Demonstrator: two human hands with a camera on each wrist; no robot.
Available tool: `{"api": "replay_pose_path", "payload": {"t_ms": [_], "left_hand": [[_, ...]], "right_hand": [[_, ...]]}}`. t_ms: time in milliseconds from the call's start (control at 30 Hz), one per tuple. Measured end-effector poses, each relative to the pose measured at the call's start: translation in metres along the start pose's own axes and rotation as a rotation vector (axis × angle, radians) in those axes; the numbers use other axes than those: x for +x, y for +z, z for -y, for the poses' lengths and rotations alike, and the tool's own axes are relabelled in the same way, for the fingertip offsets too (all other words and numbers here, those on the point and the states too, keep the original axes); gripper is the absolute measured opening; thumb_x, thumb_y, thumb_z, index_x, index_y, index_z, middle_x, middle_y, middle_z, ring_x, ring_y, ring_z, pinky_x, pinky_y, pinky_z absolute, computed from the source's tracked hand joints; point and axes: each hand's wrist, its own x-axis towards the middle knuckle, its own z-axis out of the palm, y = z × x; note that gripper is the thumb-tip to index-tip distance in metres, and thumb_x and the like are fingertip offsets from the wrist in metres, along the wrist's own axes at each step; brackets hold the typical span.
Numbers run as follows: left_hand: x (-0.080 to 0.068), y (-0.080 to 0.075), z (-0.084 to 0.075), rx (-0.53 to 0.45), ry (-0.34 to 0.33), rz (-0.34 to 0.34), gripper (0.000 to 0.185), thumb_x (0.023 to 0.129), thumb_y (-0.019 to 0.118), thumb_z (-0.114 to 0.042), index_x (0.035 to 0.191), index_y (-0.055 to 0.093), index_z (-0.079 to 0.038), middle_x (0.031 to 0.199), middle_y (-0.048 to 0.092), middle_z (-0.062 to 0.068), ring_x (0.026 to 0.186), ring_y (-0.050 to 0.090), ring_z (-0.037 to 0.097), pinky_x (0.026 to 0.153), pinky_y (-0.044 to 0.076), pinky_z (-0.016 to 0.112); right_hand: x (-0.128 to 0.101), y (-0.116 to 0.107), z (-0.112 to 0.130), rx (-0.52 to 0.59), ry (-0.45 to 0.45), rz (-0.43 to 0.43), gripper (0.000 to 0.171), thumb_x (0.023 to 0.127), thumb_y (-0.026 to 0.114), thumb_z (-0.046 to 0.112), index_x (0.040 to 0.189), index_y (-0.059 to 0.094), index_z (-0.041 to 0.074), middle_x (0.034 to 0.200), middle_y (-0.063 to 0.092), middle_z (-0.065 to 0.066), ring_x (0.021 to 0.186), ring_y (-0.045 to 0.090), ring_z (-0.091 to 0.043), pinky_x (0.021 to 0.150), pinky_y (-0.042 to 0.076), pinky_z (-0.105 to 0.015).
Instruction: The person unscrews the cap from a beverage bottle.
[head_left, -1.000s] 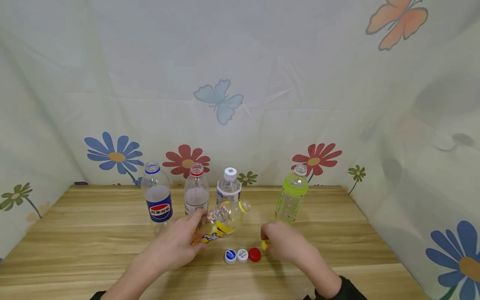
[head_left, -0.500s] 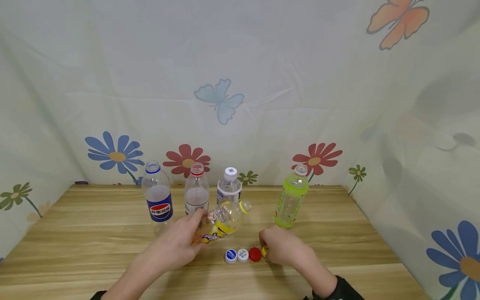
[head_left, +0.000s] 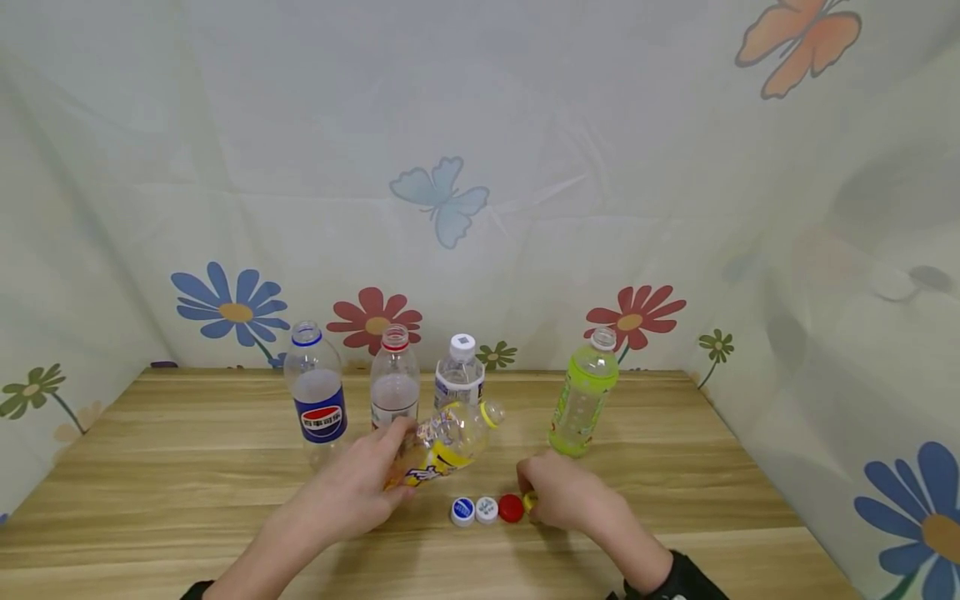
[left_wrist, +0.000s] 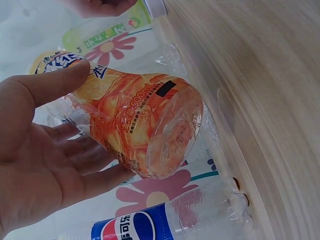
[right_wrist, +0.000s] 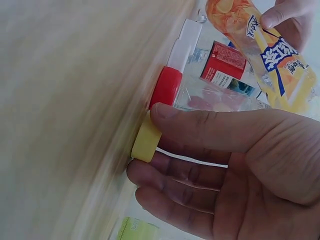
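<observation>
My left hand (head_left: 360,492) grips a clear bottle (head_left: 446,454) with a yellow and orange label. It is tilted, its uncapped mouth with a yellow ring pointing up and right. In the left wrist view, the thumb lies across the bottle's label (left_wrist: 140,105). At the table, my right hand (head_left: 566,493) pinches a yellow bottle cap (right_wrist: 146,140) between thumb and fingers. That cap is beside a red cap (head_left: 511,508), in line with a white cap (head_left: 487,510) and a blue-topped cap (head_left: 462,512).
Behind stand an uncapped blue-labelled bottle (head_left: 321,417), an uncapped red-ringed bottle (head_left: 394,387) and a white-capped bottle (head_left: 460,375). An uncapped green bottle (head_left: 583,400) stands to the right. A patterned curtain (head_left: 525,250) backs the wooden table (head_left: 675,467).
The right hand has shifted slightly left, bringing the yellow cap up beside the red one. The left hand and its tilted bottle stay almost where they were.
</observation>
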Motion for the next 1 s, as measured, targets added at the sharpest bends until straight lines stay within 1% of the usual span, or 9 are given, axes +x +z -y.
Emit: {"api": "replay_pose_path", "payload": {"t_ms": [167,333,400,500,667,733,833,933,1000], "left_hand": [[0.000,0.000,0.000,-0.003,0.009,-0.002,0.069,0.081,0.090,-0.019,0.138,0.052,-0.010,0.122,0.068,0.006,0.106,0.068,0.024,0.092,0.057,0.048],[0.000,0.000,0.001,-0.024,0.013,0.005,0.069,0.081,0.089,-0.017,0.138,0.052,-0.010,0.122,0.068,0.007,0.106,0.068,0.024,0.093,0.057,0.049],[0.001,0.000,0.001,-0.033,0.011,0.009,0.068,0.081,0.089,-0.018,0.138,0.052,-0.011,0.122,0.068,0.007,0.107,0.068,0.024,0.093,0.057,0.049],[0.001,0.001,0.001,-0.048,0.009,0.016,0.068,0.082,0.089,-0.017,0.138,0.051,-0.010,0.123,0.067,0.007,0.107,0.068,0.024,0.093,0.057,0.049],[0.001,0.002,0.000,-0.078,0.025,0.025,0.066,0.083,0.087,-0.014,0.138,0.051,-0.009,0.123,0.067,0.008,0.108,0.067,0.024,0.094,0.056,0.049],[0.001,0.003,0.000,-0.083,0.038,0.019,0.065,0.083,0.087,-0.013,0.137,0.051,-0.009,0.122,0.067,0.008,0.107,0.067,0.024,0.093,0.056,0.049],[0.000,0.004,-0.001,-0.082,0.059,0.000,0.066,0.083,0.087,-0.014,0.138,0.050,-0.008,0.122,0.067,0.009,0.107,0.067,0.024,0.093,0.057,0.048],[0.000,0.004,-0.002,-0.103,0.073,-0.006,0.067,0.085,0.086,-0.016,0.139,0.049,-0.007,0.123,0.067,0.009,0.107,0.067,0.023,0.093,0.056,0.048],[0.000,0.004,-0.003,-0.131,0.080,0.000,0.067,0.086,0.085,-0.018,0.140,0.048,-0.007,0.125,0.066,0.010,0.109,0.066,0.023,0.094,0.056,0.047]], "right_hand": [[0.001,0.000,0.000,-0.006,0.002,0.011,0.027,0.075,0.088,0.003,0.089,0.066,0.010,0.076,0.059,0.004,0.067,0.053,-0.012,0.061,0.049,-0.031],[-0.001,-0.005,0.001,-0.015,0.037,0.027,0.031,0.075,0.091,0.013,0.096,0.068,0.011,0.081,0.063,0.004,0.070,0.055,-0.013,0.063,0.051,-0.034],[-0.003,-0.008,0.001,-0.023,0.048,0.011,0.034,0.075,0.091,0.018,0.100,0.069,0.011,0.085,0.065,0.003,0.072,0.056,-0.013,0.064,0.052,-0.036],[-0.006,-0.013,0.003,-0.009,0.034,-0.050,0.037,0.078,0.090,0.024,0.105,0.069,0.010,0.092,0.068,0.000,0.078,0.060,-0.016,0.068,0.054,-0.039],[-0.007,-0.019,0.007,0.103,-0.042,-0.184,0.043,0.085,0.086,0.035,0.115,0.068,0.010,0.108,0.070,-0.005,0.095,0.065,-0.022,0.078,0.057,-0.041],[-0.007,-0.020,0.009,0.157,-0.080,-0.237,0.050,0.086,0.085,0.039,0.120,0.066,0.009,0.114,0.070,-0.006,0.099,0.066,-0.024,0.081,0.057,-0.041],[-0.008,-0.021,0.012,0.228,-0.126,-0.304,0.058,0.085,0.085,0.045,0.126,0.063,0.011,0.119,0.068,-0.006,0.100,0.065,-0.023,0.081,0.057,-0.039],[-0.009,-0.020,0.015,0.315,-0.178,-0.348,0.062,0.083,0.086,0.043,0.131,0.060,0.014,0.121,0.065,-0.002,0.102,0.064,-0.021,0.082,0.057,-0.038],[-0.009,-0.019,0.017,0.388,-0.228,-0.351,0.063,0.084,0.087,0.039,0.134,0.057,0.016,0.121,0.064,0.000,0.105,0.064,-0.022,0.085,0.058,-0.038]]}}
